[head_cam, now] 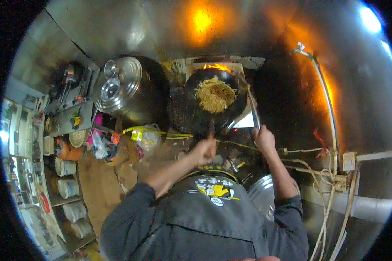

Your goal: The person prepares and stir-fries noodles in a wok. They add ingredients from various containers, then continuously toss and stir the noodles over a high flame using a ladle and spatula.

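Observation:
My left hand (pixel 205 151) is closed around the handle (pixel 212 125) of a dark wok (pixel 196 112). The wok sits over a burner, and orange flames (pixel 218 67) rise behind its far rim. A mound of noodles (pixel 215 95) lies in the wok. My right hand (pixel 265 139) grips the long metal handle of a cooking utensil (pixel 254 109). That handle slants up and left towards the wok's right rim; its working end is too blurred to identify.
Left of the wok stands a large pot with a shiny metal lid (pixel 130 78), with a ladle (pixel 110 88) lying across it. A yellow hose (pixel 179 134) runs in front of the stove. Pipes (pixel 328 94) line the right wall. White buckets (pixel 67 188) fill the left shelves.

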Available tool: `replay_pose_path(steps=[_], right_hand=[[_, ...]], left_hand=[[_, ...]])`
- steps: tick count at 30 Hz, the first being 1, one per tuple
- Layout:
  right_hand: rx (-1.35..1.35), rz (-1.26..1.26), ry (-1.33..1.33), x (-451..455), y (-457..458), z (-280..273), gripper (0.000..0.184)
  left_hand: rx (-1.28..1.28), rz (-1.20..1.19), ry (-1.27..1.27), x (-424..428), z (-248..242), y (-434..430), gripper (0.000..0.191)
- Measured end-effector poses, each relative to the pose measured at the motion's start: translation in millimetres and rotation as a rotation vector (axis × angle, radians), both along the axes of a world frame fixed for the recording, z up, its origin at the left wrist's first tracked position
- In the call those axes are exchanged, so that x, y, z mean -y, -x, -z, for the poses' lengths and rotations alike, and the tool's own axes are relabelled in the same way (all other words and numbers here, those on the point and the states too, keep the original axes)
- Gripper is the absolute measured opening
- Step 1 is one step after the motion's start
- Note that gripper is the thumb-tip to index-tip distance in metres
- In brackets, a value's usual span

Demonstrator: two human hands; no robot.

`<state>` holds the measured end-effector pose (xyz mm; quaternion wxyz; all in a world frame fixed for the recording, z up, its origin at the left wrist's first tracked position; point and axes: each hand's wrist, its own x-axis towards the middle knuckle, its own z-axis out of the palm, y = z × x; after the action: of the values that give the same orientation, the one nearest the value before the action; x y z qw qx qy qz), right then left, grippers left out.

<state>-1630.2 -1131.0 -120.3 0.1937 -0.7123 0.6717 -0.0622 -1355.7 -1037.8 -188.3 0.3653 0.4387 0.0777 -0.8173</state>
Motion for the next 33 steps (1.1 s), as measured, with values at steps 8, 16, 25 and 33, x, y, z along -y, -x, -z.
replay_pose_path(steps=[8, 16, 25, 33], right_hand=[[0.966, 0.120, -0.637, 6, -29, 14, 0.050], [0.739, 0.070, -0.301, -22, -9, -12, 0.034], [0.413, -0.099, 0.133, -24, -6, -17, 0.032], [0.229, -0.048, 0.054, -9, -8, -36, 0.034]], left_hand=[[0.275, 0.172, 0.293, -5, 7, 9, 0.028], [-0.340, -0.019, 0.110, 9, 2, -4, 0.019], [-0.227, -0.204, 0.238, 0, -9, 4, 0.022], [-0.066, -0.067, 0.181, 7, -33, 0, 0.026]])
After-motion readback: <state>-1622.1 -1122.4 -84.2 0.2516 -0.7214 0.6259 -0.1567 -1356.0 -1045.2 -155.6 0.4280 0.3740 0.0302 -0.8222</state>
